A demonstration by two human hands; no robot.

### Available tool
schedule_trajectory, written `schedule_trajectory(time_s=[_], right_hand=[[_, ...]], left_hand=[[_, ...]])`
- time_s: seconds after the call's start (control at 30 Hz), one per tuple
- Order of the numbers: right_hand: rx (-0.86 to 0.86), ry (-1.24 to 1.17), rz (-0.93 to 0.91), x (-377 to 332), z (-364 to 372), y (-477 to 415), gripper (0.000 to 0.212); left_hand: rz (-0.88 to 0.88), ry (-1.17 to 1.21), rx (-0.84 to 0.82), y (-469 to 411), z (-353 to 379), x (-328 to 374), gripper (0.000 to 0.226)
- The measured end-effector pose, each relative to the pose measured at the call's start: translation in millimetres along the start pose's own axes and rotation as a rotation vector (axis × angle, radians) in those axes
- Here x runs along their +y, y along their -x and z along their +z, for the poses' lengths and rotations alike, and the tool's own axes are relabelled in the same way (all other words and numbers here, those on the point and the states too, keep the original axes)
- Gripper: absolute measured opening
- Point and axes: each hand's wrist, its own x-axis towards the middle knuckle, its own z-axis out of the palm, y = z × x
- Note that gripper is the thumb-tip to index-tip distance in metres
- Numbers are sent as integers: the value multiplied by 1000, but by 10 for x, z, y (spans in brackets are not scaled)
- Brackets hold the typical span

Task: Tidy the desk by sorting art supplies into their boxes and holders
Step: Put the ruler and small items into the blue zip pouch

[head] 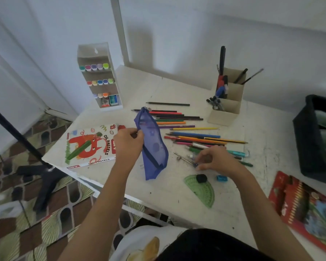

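Pinching the zip edge of a blue mesh pouch (152,146), the left hand (128,142) holds it partly raised off the desk (167,208), with thumb and fingers clenched on the fabric. The pouch's lower corner sags toward the tabletop below those fingers.

The right hand (216,159) is curled down over a metal compass (186,158). Its fingertips grasp the hinge end, and the legs point away toward the pouch. Just beyond these fingers lies a spread of coloured pencils (186,129), some of them touching the knuckle side of the hand. Nearer the person than the fingertips sit a black eraser (201,178), which rests on a green protractor (201,193), and a blue sharpener (221,178) beside it.

Left of the left fingers, an oil pastels box (90,146) lies right at the desk's edge. Past the pencils stand a cardboard holder (227,106) and a marker rack (100,78). Far right of the right hand, a red pencil box (307,208) overhangs the near edge beside a black bin (309,136).

Bare desk shows between the two wrists down to the near edge, and again behind the pencils up to the wall.
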Motion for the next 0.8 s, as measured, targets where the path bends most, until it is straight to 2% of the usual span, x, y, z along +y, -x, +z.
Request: schedule_trajectory(time_s=[0.17, 0.27, 0.4, 0.57, 0.7, 0.8], right_hand=[[-68, 91, 10, 96, 73, 201, 22], [-54, 147, 26, 123, 155, 278, 29], [38, 150, -15, 110, 209, 343, 27], [296, -98, -204, -216, 200, 374, 26], [357, 7, -347, -578, 295, 312, 35], [417, -25, -336, -588, 342, 329, 40]], left_hand=[[21, 58, 23, 228, 54, -23, 25], [19, 69, 29, 362, 64, -39, 26], [-32, 125, 7, 509, 73, -31, 22], [-61, 146, 0, 658, 85, -17, 18], [-67, 145, -9, 733, 108, 19, 18], [-71, 149, -2, 754, 91, 3, 19]])
